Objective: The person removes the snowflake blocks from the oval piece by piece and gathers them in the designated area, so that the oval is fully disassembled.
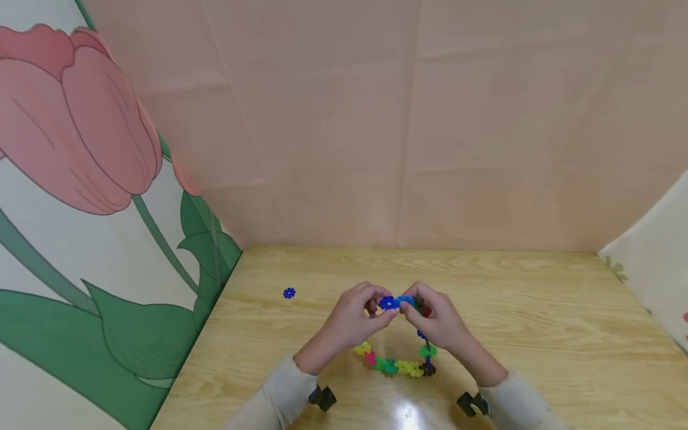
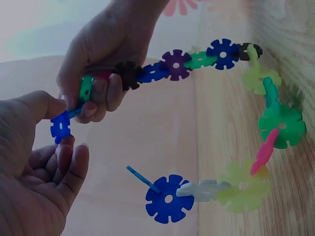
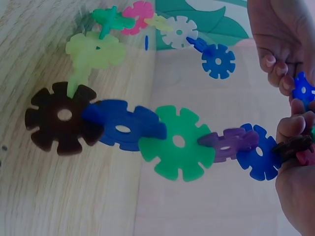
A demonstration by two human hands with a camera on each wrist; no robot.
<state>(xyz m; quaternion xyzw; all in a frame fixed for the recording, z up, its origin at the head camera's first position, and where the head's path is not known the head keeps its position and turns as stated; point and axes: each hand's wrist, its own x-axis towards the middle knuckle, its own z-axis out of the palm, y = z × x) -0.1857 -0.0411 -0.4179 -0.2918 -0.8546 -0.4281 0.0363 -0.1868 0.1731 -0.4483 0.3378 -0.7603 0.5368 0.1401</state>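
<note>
My left hand [image 1: 349, 316] pinches a dark blue notched plastic disc [image 1: 388, 303] between thumb and fingers. Opposite it, my right hand [image 1: 442, 319] grips one end of a chain of interlocking snowflake discs. A lighter blue disc [image 1: 404, 300] at that end meets the dark blue one edge to edge; whether their slots are joined I cannot tell. Green and red discs are partly hidden in the right fingers. From there the chain curves round through a purple disc [image 2: 176, 65], a green disc [image 2: 282, 126] and a white disc [image 2: 204, 191] to a blue free end.
One loose blue disc [image 1: 289, 292] lies on the wooden table [image 1: 564, 322], left of the hands. A pinkish sheet [image 1: 344, 131] hangs behind the table. A tulip-printed panel [image 1: 107, 137] stands along the left, and a pale panel [image 1: 661, 257] along the right.
</note>
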